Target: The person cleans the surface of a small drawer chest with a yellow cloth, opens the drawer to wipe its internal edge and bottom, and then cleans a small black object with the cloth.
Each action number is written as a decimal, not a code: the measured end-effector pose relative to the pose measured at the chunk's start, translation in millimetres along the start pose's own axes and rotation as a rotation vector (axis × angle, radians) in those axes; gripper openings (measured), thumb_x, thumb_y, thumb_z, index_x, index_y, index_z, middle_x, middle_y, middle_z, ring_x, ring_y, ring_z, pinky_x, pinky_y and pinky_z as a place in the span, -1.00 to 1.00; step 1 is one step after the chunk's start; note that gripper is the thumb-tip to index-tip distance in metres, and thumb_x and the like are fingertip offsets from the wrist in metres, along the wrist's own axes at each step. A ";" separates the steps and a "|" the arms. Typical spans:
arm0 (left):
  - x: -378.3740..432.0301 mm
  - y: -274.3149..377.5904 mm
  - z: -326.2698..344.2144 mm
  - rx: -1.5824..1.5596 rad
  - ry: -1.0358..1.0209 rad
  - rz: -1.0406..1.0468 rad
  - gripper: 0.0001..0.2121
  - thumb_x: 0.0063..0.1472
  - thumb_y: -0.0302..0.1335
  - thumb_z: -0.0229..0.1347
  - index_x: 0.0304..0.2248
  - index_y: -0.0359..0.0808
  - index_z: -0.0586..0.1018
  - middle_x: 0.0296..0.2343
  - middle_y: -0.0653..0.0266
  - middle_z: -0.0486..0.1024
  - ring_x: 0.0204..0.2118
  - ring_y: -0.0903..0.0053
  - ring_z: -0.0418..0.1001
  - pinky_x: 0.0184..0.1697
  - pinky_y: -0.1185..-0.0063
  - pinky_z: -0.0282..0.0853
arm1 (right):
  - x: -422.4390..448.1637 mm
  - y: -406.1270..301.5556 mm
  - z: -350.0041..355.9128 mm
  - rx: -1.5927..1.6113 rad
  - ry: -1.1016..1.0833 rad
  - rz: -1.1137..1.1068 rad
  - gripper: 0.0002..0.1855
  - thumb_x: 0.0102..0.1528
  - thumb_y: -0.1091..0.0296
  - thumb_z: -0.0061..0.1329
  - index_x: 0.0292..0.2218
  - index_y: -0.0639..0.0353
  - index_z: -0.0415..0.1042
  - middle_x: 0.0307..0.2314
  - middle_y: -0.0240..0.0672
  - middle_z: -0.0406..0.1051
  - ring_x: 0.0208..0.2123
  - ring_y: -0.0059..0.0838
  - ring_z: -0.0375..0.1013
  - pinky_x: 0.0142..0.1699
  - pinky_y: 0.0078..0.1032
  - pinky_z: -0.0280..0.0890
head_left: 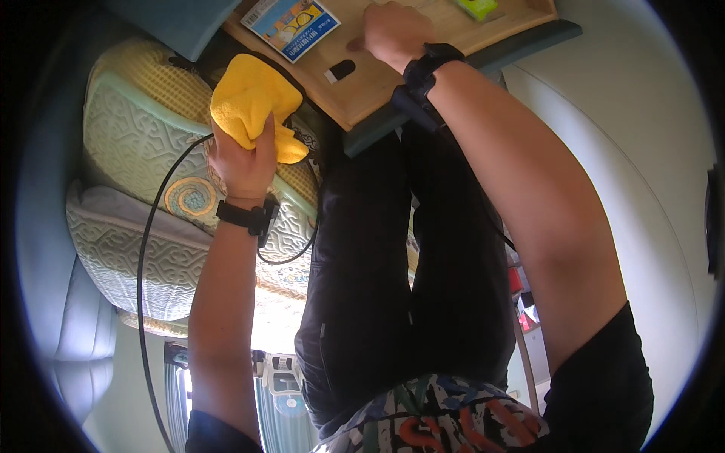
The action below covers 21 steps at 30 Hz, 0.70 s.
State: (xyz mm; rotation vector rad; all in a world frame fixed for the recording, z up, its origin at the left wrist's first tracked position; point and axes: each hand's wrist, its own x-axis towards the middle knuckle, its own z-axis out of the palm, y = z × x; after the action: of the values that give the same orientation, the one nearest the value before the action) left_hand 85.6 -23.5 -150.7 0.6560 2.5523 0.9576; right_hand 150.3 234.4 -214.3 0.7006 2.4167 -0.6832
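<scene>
My left hand (246, 167) grips a folded yellow microfibre cloth (255, 99), thumb over its near side, held left of an open wooden drawer (362, 96). My right hand (396, 34) is inside the drawer with its fingers curled down. Its fingertips are largely hidden, so I cannot tell if it holds anything. Just below it on the drawer floor lies a small black object with a white end (340, 71), perhaps a USB stick. A blue and white box with eyeglasses pictured (291, 25) rests at the drawer's left side. A bright green packet (477, 8) lies at the far right.
The drawer's dark front edge (470, 73) runs beneath my right wrist. To the left is a bed with a quilted, patterned cover (147, 136). A black cable (144, 255) loops past my left arm. A pale wall (612, 113) stands on the right.
</scene>
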 end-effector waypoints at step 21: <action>8.4 -20.0 16.0 -0.459 0.030 0.155 -0.71 0.21 -0.46 0.15 -0.13 -0.44 0.46 -0.29 0.11 0.56 -0.26 0.45 0.55 -0.19 0.54 0.41 | 1.0 0.5 -16.2 0.107 0.007 -0.071 -0.69 0.03 0.15 0.10 -0.52 0.25 0.51 -0.67 -0.25 0.47 -0.62 -0.34 0.50 -0.46 -0.38 0.39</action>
State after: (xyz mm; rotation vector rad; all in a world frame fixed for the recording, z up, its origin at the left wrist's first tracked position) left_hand 79.8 -24.0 -177.1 0.7068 2.2060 1.5492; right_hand 144.3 244.6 -203.2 0.6632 2.4357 -0.8449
